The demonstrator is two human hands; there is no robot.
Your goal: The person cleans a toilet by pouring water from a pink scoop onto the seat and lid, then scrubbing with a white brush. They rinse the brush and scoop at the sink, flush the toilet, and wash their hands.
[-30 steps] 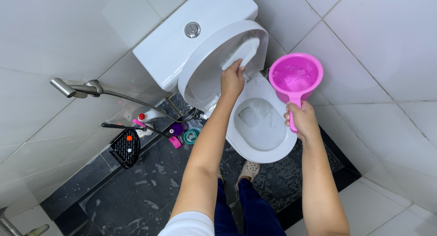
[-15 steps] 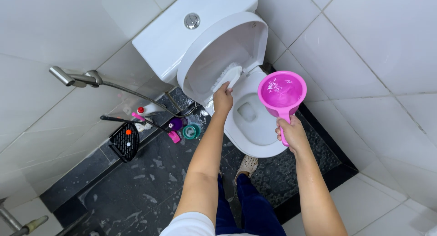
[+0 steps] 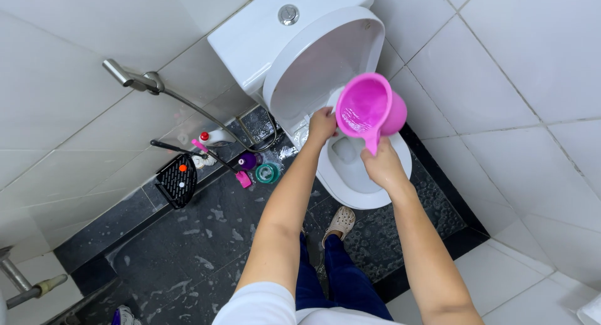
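Now R hand [image 3: 380, 164] tilts pink dipper [image 3: 369, 107] over toilet bowl [image 3: 366, 196]

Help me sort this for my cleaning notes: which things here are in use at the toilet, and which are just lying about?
In use: pink scoop, held by right hand; toilet, left hand at its rim.

Lying about: spray hose, black brush, bottles.

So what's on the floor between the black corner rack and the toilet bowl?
In the head view, small bathroom items lie between the black corner rack and toilet bowl: a purple bottle, a teal round container, a pink piece.
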